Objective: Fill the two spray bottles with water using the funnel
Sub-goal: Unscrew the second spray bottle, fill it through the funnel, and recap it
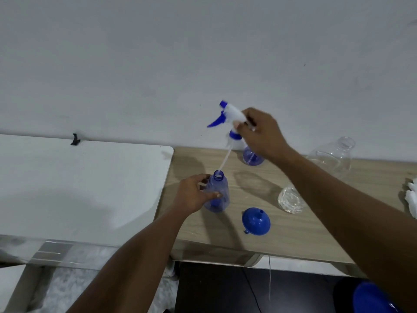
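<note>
Left hand (191, 195): fingers wrapped around the open bottle (217, 193), upright on the desk (304, 233). Right hand (261, 134): fingers pinching the sprayer (230, 115) above it, tube tip at the neck. Second bottle (251, 155) stands behind. Funnel (256, 221) lies nearby, mouth down.

Translucent blue spray bottle (217, 193); white spray head (228, 116) with blue trigger and nozzle; solid blue funnel (256, 221); pale wood-grain counter (293, 233); clear jug (331, 158).
</note>
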Demonstrator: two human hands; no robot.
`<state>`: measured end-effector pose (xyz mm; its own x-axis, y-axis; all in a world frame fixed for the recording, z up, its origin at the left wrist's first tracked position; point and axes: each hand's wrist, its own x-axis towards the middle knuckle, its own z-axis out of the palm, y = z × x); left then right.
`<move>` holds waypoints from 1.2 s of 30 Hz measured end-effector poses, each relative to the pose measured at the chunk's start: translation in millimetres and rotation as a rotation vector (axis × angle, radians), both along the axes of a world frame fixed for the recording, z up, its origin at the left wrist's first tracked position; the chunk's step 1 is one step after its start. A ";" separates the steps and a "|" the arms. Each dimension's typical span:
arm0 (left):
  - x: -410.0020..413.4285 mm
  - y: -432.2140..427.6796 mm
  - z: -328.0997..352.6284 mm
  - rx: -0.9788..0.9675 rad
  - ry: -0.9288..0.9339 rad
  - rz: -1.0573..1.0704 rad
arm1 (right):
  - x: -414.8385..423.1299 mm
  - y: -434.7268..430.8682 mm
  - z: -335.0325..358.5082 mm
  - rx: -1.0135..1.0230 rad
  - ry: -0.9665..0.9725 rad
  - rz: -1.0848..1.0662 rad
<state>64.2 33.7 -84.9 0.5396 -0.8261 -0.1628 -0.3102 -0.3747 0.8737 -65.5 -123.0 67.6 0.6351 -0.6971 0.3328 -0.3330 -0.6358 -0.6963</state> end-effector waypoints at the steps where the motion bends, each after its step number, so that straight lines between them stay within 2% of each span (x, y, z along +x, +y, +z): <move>1: 2.3 1.9 -0.6 0.000 -0.006 0.005 | -1.7 -7.7 10.3 -0.020 -0.034 -0.048; 4: 10.5 7.6 -4.3 0.012 -0.034 0.035 | -10.2 -28.6 24.8 -0.028 -0.098 -0.168; 8: 18.6 14.2 -7.2 0.021 -0.077 0.042 | -20.6 -31.2 -13.0 -0.083 0.009 -0.212; 14: 17.7 18.9 -7.1 -0.014 -0.069 0.056 | -51.2 5.7 -124.4 -0.190 0.358 0.052; 18: 19.8 20.4 -6.0 -0.002 -0.070 0.068 | -65.4 19.3 -171.6 -0.201 0.531 0.181; 23: 18.3 19.8 -6.9 0.000 -0.078 0.067 | -59.5 23.4 -179.6 -0.149 0.670 0.223; 28: 17.4 19.0 -8.1 0.005 -0.093 0.072 | -61.1 19.2 -175.6 -0.006 0.665 0.169; 31: 16.8 19.3 -9.2 0.002 -0.087 0.077 | -69.4 18.9 -162.9 0.008 0.699 0.123; 36: 15.7 16.2 -12.1 0.015 -0.096 0.083 | -90.0 25.9 -158.8 -0.010 1.081 0.137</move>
<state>79.9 49.9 -97.0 0.6197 -0.7757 -0.1189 -0.3594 -0.4152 0.8357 -155.6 -97.1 -91.2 0.6676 -0.5982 -0.4432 -0.6920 -0.7183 -0.0727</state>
